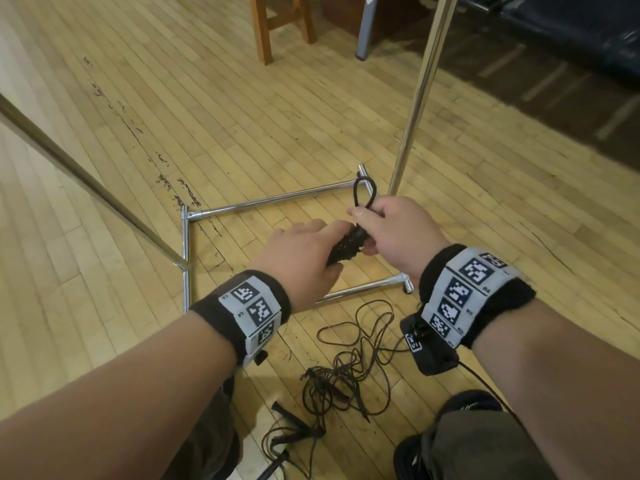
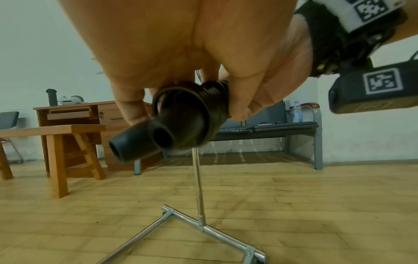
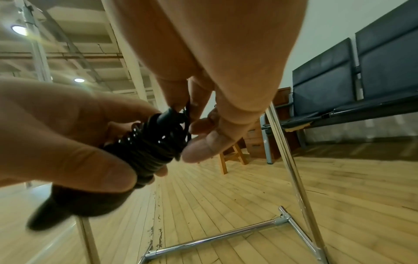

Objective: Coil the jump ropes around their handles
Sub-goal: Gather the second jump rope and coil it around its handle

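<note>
Both hands hold one black jump rope bundle [image 1: 348,245] above the floor. My left hand [image 1: 304,251] grips the two black handles [image 2: 144,141], which have cord wound tightly around them [image 3: 147,148]. My right hand [image 1: 388,226] pinches the last loop of cord [image 1: 363,194], which sticks up above the fingers at the bundle's far end. A second, brown jump rope [image 1: 346,368] lies loose and tangled on the floor between my legs, its dark handles [image 1: 294,424] near my left knee.
A chrome rack base [image 1: 270,202] frames the wooden floor under my hands, with an upright pole [image 1: 419,95] at right and a slanted bar [image 1: 86,181] at left. A wooden stool [image 1: 277,22], a desk [image 2: 74,114] and a dark bench [image 3: 361,89] stand beyond.
</note>
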A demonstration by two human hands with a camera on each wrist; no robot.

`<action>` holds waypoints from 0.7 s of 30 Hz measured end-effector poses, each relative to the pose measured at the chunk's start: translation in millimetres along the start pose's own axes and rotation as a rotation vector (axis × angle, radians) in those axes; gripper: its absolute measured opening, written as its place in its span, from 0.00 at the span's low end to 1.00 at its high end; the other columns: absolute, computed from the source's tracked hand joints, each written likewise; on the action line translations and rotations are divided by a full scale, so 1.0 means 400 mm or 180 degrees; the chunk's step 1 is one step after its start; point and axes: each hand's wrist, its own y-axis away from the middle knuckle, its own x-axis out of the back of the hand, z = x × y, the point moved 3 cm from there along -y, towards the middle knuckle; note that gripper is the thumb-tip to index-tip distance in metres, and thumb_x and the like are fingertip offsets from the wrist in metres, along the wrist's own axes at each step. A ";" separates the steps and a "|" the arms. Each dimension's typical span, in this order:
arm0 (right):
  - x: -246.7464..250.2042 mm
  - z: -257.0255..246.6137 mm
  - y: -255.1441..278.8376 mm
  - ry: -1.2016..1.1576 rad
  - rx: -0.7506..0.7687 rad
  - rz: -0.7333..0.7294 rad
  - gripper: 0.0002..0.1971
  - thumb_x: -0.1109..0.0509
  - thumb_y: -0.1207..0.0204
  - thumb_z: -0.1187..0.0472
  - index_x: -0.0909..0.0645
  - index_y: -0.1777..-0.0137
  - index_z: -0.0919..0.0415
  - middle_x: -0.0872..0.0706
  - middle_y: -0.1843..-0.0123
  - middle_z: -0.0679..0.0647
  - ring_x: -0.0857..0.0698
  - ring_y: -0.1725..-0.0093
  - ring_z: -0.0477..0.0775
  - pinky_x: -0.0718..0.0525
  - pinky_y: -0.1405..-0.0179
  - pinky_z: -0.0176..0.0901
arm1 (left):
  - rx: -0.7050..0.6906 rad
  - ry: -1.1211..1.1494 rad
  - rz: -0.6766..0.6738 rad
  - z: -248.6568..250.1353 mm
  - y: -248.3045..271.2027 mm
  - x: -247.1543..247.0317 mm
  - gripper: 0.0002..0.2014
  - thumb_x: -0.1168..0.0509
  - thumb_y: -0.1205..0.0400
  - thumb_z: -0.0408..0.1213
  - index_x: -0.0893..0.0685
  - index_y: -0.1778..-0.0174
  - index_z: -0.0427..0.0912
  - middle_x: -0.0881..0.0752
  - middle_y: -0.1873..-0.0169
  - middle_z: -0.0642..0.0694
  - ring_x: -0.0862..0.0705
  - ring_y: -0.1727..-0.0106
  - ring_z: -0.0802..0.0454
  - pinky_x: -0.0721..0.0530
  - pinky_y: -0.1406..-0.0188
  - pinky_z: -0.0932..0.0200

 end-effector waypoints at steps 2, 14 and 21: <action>0.008 -0.001 -0.006 -0.0190 0.0064 0.0115 0.13 0.33 0.12 0.50 0.09 0.46 0.55 0.07 0.52 0.55 0.08 0.58 0.50 0.05 0.55 0.47 | 0.0137 0.0292 -0.0104 0.001 -0.003 -0.004 0.30 0.29 0.15 0.50 0.32 0.17 0.59 0.17 0.36 0.52 0.17 0.40 0.49 0.14 0.38 0.47; 0.041 -0.077 0.028 -0.1000 0.0293 -0.0028 0.12 0.33 0.12 0.59 0.08 0.51 0.54 0.06 0.52 0.47 0.07 0.49 0.49 0.07 0.44 0.53 | 0.0544 0.1748 -0.0182 -0.022 0.014 0.056 0.14 0.25 0.18 0.53 0.18 0.38 0.65 0.11 0.50 0.64 0.11 0.51 0.63 0.12 0.46 0.52; 0.095 -0.237 0.117 -0.1083 0.0555 -0.0232 0.07 0.32 0.13 0.64 0.12 0.42 0.61 0.05 0.52 0.57 0.05 0.52 0.54 0.05 0.52 0.49 | 0.0202 0.2404 0.0165 0.038 0.064 0.245 0.26 0.29 0.26 0.63 0.13 0.35 0.56 0.07 0.43 0.54 0.09 0.37 0.50 0.15 0.30 0.36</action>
